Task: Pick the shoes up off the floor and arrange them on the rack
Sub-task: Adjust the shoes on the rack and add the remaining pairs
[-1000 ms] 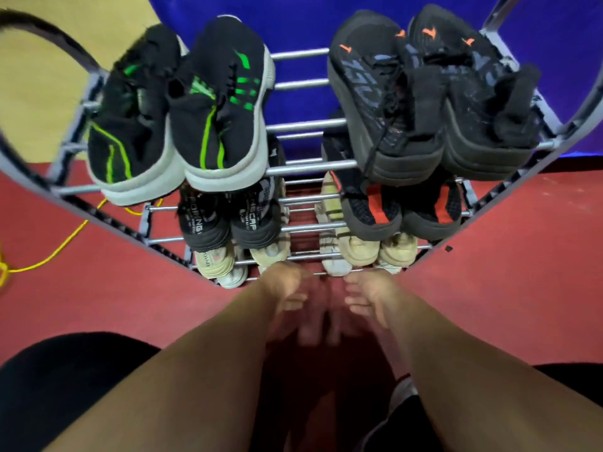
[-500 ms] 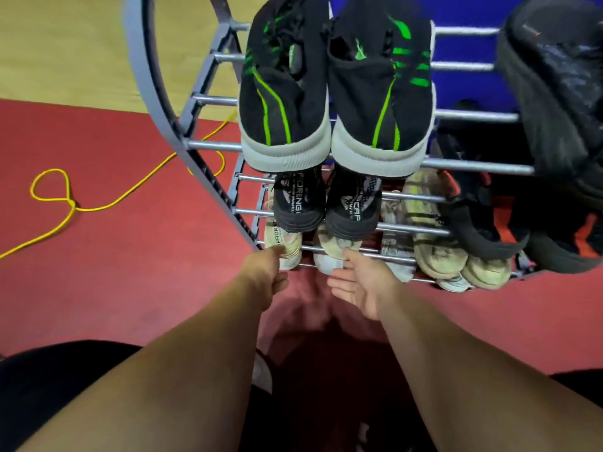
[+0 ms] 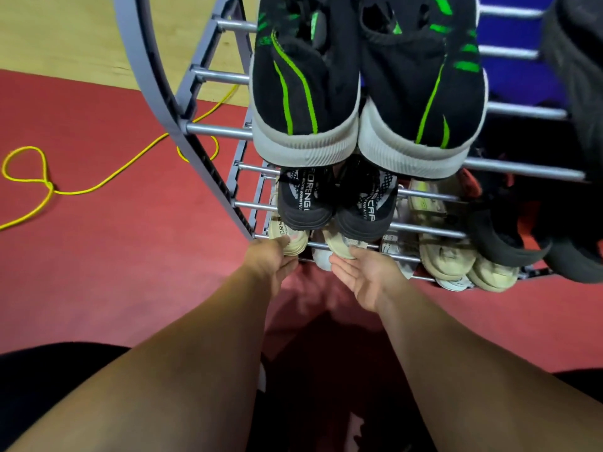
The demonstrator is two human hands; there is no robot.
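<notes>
A grey metal shoe rack [image 3: 215, 130] fills the upper view, with pairs on several tiers. Black shoes with green stripes [image 3: 305, 93] sit on top, and black shoes with white lettering [image 3: 306, 203] sit one tier below. A beige pair lies on a low tier. My left hand [image 3: 270, 261] touches the heel of the left beige shoe [image 3: 290, 239] with loosely curled fingers. My right hand [image 3: 362, 272] is palm up, its fingertips against the heel of the right beige shoe [image 3: 339, 246]. Neither hand grips anything.
More beige shoes [image 3: 447, 256] and black shoes with red patches [image 3: 509, 236] fill the rack's right side. A yellow cord [image 3: 81, 190] loops over the red floor [image 3: 130, 256] to the left. Pale wooden flooring [image 3: 65, 34] lies beyond it.
The view has swung to the rack's left side. Both hands have moved forward from above the floor to the heels of the beige pair on the low tier.
</notes>
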